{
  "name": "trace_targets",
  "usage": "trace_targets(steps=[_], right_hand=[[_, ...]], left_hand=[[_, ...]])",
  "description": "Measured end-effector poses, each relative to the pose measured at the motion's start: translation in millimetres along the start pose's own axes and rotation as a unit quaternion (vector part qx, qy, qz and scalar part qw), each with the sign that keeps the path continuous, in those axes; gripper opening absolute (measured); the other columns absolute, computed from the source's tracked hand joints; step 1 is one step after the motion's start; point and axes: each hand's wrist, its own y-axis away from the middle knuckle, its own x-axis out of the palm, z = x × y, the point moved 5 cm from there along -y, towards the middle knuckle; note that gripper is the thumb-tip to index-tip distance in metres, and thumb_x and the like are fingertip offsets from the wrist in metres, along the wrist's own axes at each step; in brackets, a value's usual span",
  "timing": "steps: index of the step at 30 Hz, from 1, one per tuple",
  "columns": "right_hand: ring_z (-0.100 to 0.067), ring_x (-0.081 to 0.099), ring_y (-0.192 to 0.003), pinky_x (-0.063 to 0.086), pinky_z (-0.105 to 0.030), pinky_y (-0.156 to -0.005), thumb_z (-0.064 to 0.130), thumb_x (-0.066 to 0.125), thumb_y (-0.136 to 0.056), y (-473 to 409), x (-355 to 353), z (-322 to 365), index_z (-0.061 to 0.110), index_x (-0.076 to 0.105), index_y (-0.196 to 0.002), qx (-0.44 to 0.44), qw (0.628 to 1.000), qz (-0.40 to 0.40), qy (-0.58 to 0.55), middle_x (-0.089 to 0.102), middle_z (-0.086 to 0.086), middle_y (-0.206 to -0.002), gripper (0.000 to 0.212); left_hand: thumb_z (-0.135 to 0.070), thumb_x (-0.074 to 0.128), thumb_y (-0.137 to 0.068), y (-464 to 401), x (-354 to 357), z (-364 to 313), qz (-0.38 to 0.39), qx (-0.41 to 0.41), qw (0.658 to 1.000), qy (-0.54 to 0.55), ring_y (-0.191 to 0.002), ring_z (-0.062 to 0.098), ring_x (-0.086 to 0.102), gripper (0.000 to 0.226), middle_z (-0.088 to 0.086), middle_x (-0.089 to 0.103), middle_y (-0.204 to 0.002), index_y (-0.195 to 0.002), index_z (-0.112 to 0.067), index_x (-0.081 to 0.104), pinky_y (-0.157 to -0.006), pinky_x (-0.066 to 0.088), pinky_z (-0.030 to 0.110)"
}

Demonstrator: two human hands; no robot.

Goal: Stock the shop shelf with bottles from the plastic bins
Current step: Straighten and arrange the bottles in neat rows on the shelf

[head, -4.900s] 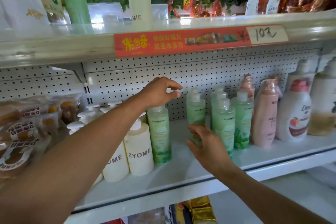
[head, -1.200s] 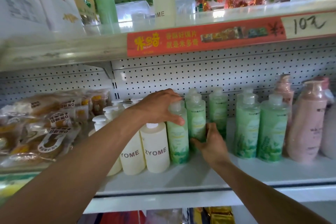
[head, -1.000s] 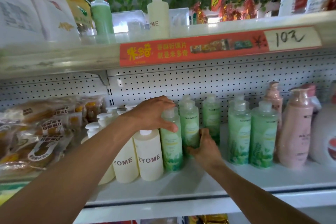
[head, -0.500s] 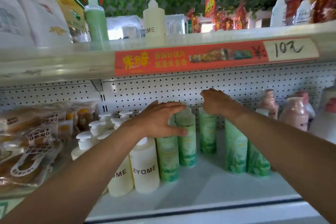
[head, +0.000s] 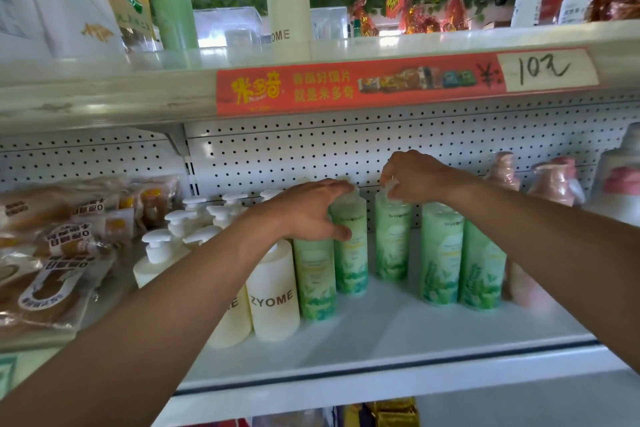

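Several green bottles stand in rows on the white shelf (head: 381, 333). My left hand (head: 308, 211) reaches over the two left-most ones and holds the top of the rear green bottle (head: 350, 260), fingers across its cap and thumb on its front. The front green bottle (head: 314, 281) stands just below that hand. My right hand (head: 415, 177) pinches the cap of the middle green bottle (head: 391, 239) with curled fingers. Two more green bottles (head: 460, 260) stand to the right, under my right forearm.
Cream ZYOME pump bottles (head: 273, 298) fill the shelf left of the green ones, with wrapped snack packs (head: 52, 246) further left. Pink pump bottles (head: 554, 180) stand at the right. The upper shelf with its red price strip (head: 346, 87) hangs close above my hands.
My right hand has settled on the middle green bottle's cap and now pinches it. My left hand stays over the left bottles, its thumb now on the rear one's front.
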Motion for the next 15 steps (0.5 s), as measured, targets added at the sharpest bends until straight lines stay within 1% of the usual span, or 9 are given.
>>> trace_targets(steps=[1,3,5,6,8,11,13,15], right_hand=[[-0.032,0.06,-0.108,0.052,-0.036,-0.088,0.008,0.058,-0.086,4.3,-0.8,1.7,0.003,0.066,-0.114,-0.002,1.0,0.006,-0.004,0.062,-0.017,-0.12,0.029],[-0.037,0.059,-0.112,0.052,-0.045,-0.092,0.007,0.058,-0.085,11.5,-1.6,6.1,-0.004,0.064,-0.114,-0.006,1.0,0.016,-0.008,0.06,-0.024,-0.123,0.032],[-0.036,0.06,-0.11,0.053,-0.047,-0.091,0.007,0.059,-0.084,18.4,-2.0,11.6,-0.004,0.065,-0.111,-0.009,0.999,0.025,-0.018,0.062,-0.024,-0.12,0.03],[-0.035,0.062,-0.107,0.054,-0.045,-0.09,0.008,0.059,-0.084,21.3,-2.6,14.6,-0.002,0.067,-0.108,-0.014,0.999,0.027,-0.022,0.065,-0.022,-0.117,0.027],[-0.029,0.063,-0.103,0.054,-0.04,-0.09,0.011,0.062,-0.086,26.7,-2.6,20.6,0.007,0.069,-0.107,-0.02,0.999,0.029,-0.025,0.067,-0.011,-0.114,0.023],[-0.021,0.06,-0.106,0.05,-0.035,-0.094,0.014,0.063,-0.089,32.0,-1.6,30.2,0.015,0.067,-0.112,-0.027,0.998,0.024,-0.047,0.062,-0.002,-0.118,0.024],[-0.018,0.056,-0.11,0.047,-0.031,-0.096,0.017,0.063,-0.089,34.0,1.9,33.5,0.02,0.064,-0.116,-0.025,0.997,0.017,-0.064,0.058,0.0,-0.123,0.027],[-0.018,0.055,-0.112,0.045,-0.029,-0.095,0.02,0.061,-0.091,37.7,8.4,33.0,0.023,0.06,-0.122,-0.019,0.997,-0.006,-0.081,0.058,-0.001,-0.129,0.031]], left_hand=[[-0.044,0.068,-0.085,-0.8,0.1,0.5,-0.002,-0.004,1.0,0.004,-0.143,0.013,0.025,0.084,-0.01,0.018,-0.16,-0.152,-0.031,0.019,-0.115,0.024,0.027],[-0.04,0.067,-0.086,-2.1,0.9,1.6,-0.006,-0.01,1.0,0.009,-0.142,0.014,0.027,0.081,-0.01,0.021,-0.159,-0.152,-0.032,0.021,-0.113,0.026,0.027],[-0.037,0.066,-0.087,-2.7,1.4,1.9,-0.011,-0.013,1.0,0.006,-0.142,0.014,0.029,0.078,-0.01,0.022,-0.159,-0.151,-0.031,0.023,-0.113,0.026,0.027],[-0.037,0.065,-0.087,-2.9,1.1,2.0,-0.013,-0.015,1.0,0.004,-0.142,0.015,0.028,0.077,-0.009,0.022,-0.159,-0.151,-0.03,0.024,-0.113,0.026,0.027],[-0.036,0.063,-0.088,-2.4,1.2,1.6,-0.017,-0.018,1.0,0.004,-0.142,0.017,0.029,0.074,-0.008,0.023,-0.159,-0.151,-0.029,0.025,-0.114,0.027,0.029],[-0.035,0.062,-0.088,-0.7,1.4,-0.1,-0.024,-0.025,0.999,0.005,-0.142,0.02,0.029,0.072,-0.007,0.026,-0.158,-0.15,-0.03,0.027,-0.115,0.028,0.035],[-0.038,0.061,-0.088,2.7,0.7,0.1,-0.029,-0.026,0.999,-0.006,-0.145,0.019,0.022,0.073,-0.007,0.023,-0.159,-0.151,-0.032,0.024,-0.118,0.021,0.039],[-0.046,0.061,-0.087,10.1,-2.4,3.6,-0.045,-0.027,0.999,-0.01,-0.148,0.017,0.009,0.08,-0.008,0.012,-0.161,-0.152,-0.034,0.017,-0.12,0.01,0.04]])
